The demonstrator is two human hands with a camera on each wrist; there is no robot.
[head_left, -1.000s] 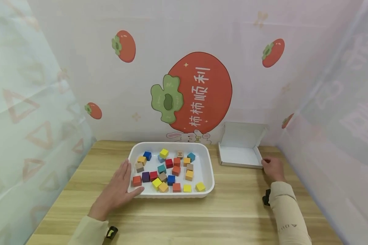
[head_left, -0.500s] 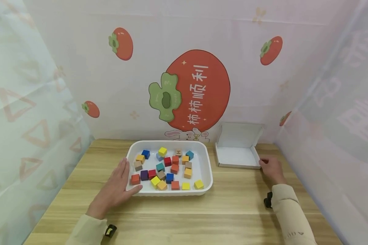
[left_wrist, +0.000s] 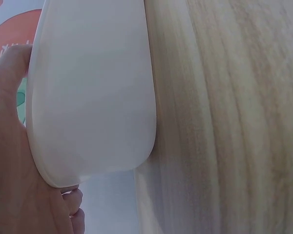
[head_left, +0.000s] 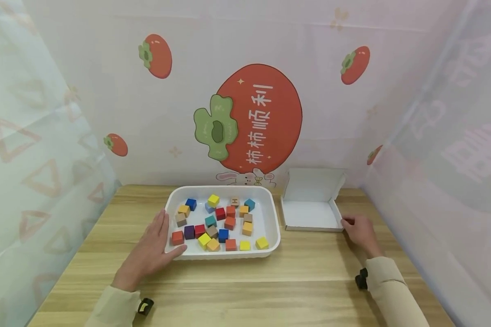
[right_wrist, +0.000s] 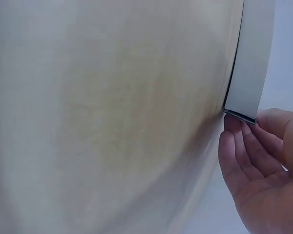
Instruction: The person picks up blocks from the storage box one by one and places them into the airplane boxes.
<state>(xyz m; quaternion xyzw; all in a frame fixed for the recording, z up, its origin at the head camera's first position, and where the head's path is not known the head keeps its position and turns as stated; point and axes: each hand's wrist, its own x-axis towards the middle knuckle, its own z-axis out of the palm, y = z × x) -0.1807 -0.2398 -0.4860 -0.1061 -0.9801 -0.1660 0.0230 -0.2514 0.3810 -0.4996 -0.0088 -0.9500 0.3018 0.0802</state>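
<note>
A white plastic tray [head_left: 270, 247] sits left of the table's middle, holding several coloured wooden cubes [head_left: 223, 235]. One pale cube [head_left: 234, 201] bears a letter H. My left hand [head_left: 149, 250] rests against the tray's left end, fingers straight along the side and thumb spread over the front rim. In the left wrist view the tray's outer wall [left_wrist: 93, 87] fills the space beside that hand. To the right stands a shallow white cardboard box [head_left: 312, 213], its lid raised at the back. My right hand [head_left: 360, 234] pinches its front right corner between thumb and curled fingers.
The wood-grain table [head_left: 245, 290] is closed in by white cloth walls printed with persimmons [head_left: 266, 122]. A narrow gap separates tray and box. The lid [head_left: 312, 185] stands near the back cloth. Black straps [head_left: 145, 306] are on both wrists.
The box has come toward the person and slightly nearer the tray, with the right hand at its corner. The left hand stays on the tray; the head view has shifted a little.
</note>
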